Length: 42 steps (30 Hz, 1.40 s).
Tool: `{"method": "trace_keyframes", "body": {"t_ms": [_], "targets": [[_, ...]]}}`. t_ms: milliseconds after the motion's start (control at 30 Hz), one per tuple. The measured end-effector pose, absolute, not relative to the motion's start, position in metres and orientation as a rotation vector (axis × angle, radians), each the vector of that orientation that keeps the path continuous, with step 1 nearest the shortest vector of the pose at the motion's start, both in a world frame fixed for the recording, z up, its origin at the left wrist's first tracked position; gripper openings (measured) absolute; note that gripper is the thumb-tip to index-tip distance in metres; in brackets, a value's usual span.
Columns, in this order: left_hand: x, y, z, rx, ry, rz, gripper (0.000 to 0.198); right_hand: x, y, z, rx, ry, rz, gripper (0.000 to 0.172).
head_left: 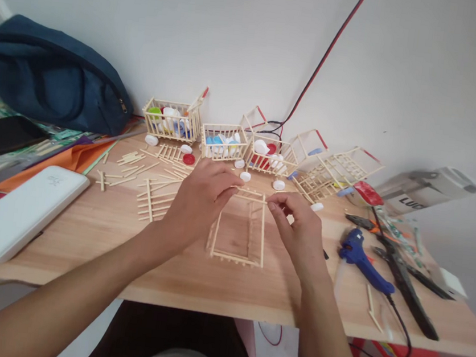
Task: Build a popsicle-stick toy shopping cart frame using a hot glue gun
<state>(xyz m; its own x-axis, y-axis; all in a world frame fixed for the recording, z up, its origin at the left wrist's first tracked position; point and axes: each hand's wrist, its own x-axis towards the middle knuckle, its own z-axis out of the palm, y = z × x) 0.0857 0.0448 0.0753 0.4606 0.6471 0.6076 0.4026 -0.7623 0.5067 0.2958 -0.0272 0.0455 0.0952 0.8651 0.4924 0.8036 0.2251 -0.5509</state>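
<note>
Forearms [96,274] closest — R hand [298,224] pinching stick frame's [263,236] far corner; L hand [199,198] nr — grip unclear.

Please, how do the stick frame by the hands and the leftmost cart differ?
The stick frame shows no wheels, while the leftmost cart has white wheels. The stick frame shows no handle, while the leftmost cart has a red-tipped handle. Through the stick frame the tabletop shows; the leftmost cart holds colourful pieces. Both are built from pale sticks.
</note>
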Motion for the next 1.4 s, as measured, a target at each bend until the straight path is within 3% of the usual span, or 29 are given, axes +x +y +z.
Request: {"method": "trace_keyframes", "body": {"t_ms": [233,500,833,1000,1233,1400], "targets": [[0.082,0.055,0.100,2.200,0.992,1.128,0.020,0.297,-0.025,0.045,-1.556,-1.706,0.102,0.009],[0.109,0.048,0.076,2.571,0.810,0.959,0.007,0.292,-0.027,0.049,-1.561,-1.703,0.083,0.009],[0.118,0.031,0.071,2.686,0.855,0.931,0.012,0.274,-0.036,0.060,-1.511,-1.725,0.002,0.009],[0.112,0.024,0.070,2.546,0.865,0.996,0.009,0.274,-0.049,0.068,-1.512,-1.698,-0.001,0.020],[0.088,0.018,0.082,2.218,0.900,1.065,0.009,0.403,-0.128,0.051,-2.135,-1.389,-0.408,0.039],[0.077,0.014,0.085,2.019,0.926,1.028,0.005,0.481,-0.174,0.024,-2.455,-1.467,-0.302,0.042]]}}
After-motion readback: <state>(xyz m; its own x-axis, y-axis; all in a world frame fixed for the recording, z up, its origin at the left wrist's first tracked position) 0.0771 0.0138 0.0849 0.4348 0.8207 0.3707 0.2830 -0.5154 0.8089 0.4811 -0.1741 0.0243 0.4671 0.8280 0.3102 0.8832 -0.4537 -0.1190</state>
